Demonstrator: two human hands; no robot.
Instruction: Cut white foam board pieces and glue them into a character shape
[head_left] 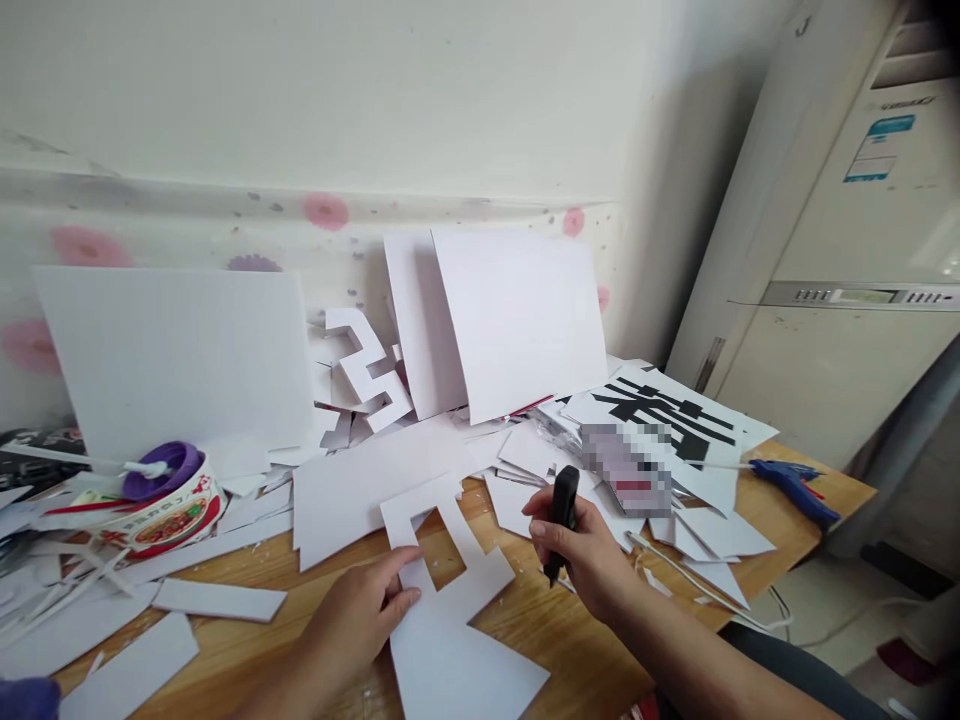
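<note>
White cut-out [450,655] lay at six o'clock on the wooden table [540,622]; the left hand [360,610] had thumb and forefinger on its edge, whether pinching I couldn't tell. At five, the right hand [589,560] gripped a black pen-like tool [565,495]. Toward half past three a sheet [712,470] bore one bold black character, partly covered. Lettering on the bowl [176,520] at eight and an appliance's [840,235] blue label [879,148] at two was illegible. Flower-patterned covering [510,210] lined the wall [450,90].

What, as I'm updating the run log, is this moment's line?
left hand: touching white cutout; right hand: holding black tool, pointing down, clear of cutout; surface: wooden table
</note>
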